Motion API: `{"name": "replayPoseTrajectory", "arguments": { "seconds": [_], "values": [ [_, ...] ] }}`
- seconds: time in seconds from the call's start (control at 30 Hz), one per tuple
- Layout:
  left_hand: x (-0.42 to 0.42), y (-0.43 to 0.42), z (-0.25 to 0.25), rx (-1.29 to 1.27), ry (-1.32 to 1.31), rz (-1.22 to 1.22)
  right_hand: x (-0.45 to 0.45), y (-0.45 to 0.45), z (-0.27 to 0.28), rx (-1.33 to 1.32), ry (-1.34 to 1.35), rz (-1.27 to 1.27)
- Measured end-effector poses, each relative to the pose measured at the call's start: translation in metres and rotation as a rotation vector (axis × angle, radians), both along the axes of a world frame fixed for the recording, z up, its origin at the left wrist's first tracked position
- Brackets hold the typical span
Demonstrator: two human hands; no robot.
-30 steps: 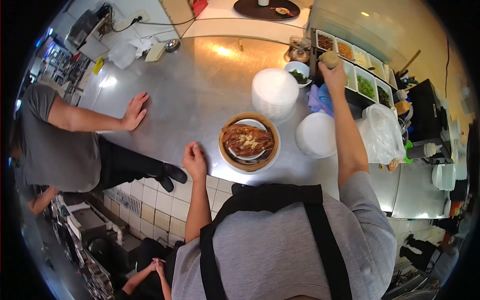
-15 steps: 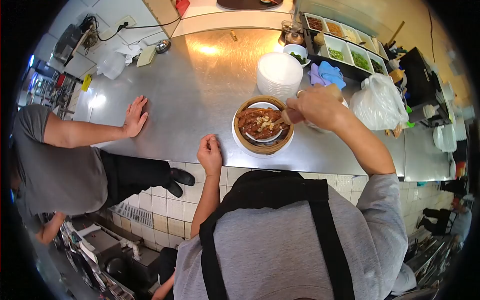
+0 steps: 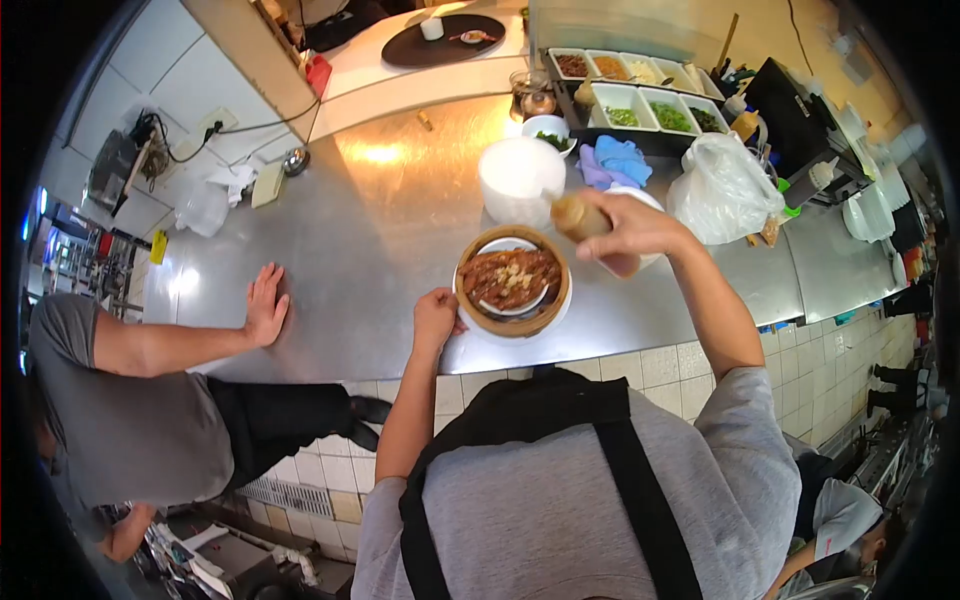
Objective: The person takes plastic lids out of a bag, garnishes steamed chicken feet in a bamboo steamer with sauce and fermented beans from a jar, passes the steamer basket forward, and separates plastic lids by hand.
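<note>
My right hand [image 3: 640, 226] is wrapped around a squeeze bottle [image 3: 577, 216] of brown sauce, its nozzle end up and to the left, slightly blurred. Just below and left of it sits a round bamboo steamer [image 3: 561, 292] on a white plate [image 3: 566, 315]. Inside the steamer, a white bowl [image 3: 509, 242] holds glossy brown braised pieces [image 3: 510, 280] topped with chopped pale bits. At the plate's left edge is my left hand [image 3: 434, 318], fingers curled closed at the rim; the grip itself is partly hidden.
Behind the steamer stands a stack of white bowls [image 3: 520, 180]. Blue and purple cloths [image 3: 615, 162], a white plastic bag [image 3: 725, 190] and trays of toppings [image 3: 645, 108] lie to the right. A co-worker's hand [image 3: 266, 304] rests on the steel counter [image 3: 350, 250] at left.
My right hand has raised the squeeze bottle away from the food and turned it nozzle-up. My left hand has moved against the plate's edge. The camera view has shifted.
</note>
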State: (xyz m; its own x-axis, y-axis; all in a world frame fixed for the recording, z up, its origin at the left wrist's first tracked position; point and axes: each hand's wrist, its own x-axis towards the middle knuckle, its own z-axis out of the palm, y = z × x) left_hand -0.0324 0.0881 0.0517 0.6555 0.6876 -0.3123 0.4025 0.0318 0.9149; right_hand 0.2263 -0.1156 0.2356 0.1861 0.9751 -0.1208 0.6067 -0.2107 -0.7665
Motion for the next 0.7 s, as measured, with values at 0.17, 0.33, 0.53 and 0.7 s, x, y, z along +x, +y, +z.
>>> {"name": "replayPoseTrajectory", "arguments": {
  "seconds": [0.17,0.33,0.53,0.7],
  "values": [
    [0.006,0.017,0.001,-0.041,0.033,-0.022,0.088,0.027,0.008,0.491,-0.160,-0.467],
    [-0.001,0.032,0.009,-0.037,0.086,0.023,0.172,0.069,-0.034,0.654,-0.312,-0.792],
    [-0.015,0.048,0.022,-0.054,0.094,0.155,0.202,0.086,-0.090,0.478,-0.219,-0.766],
    [-0.023,0.064,0.017,-0.082,0.076,0.239,0.183,0.117,-0.023,0.879,-0.741,-0.633]
  ]
}}
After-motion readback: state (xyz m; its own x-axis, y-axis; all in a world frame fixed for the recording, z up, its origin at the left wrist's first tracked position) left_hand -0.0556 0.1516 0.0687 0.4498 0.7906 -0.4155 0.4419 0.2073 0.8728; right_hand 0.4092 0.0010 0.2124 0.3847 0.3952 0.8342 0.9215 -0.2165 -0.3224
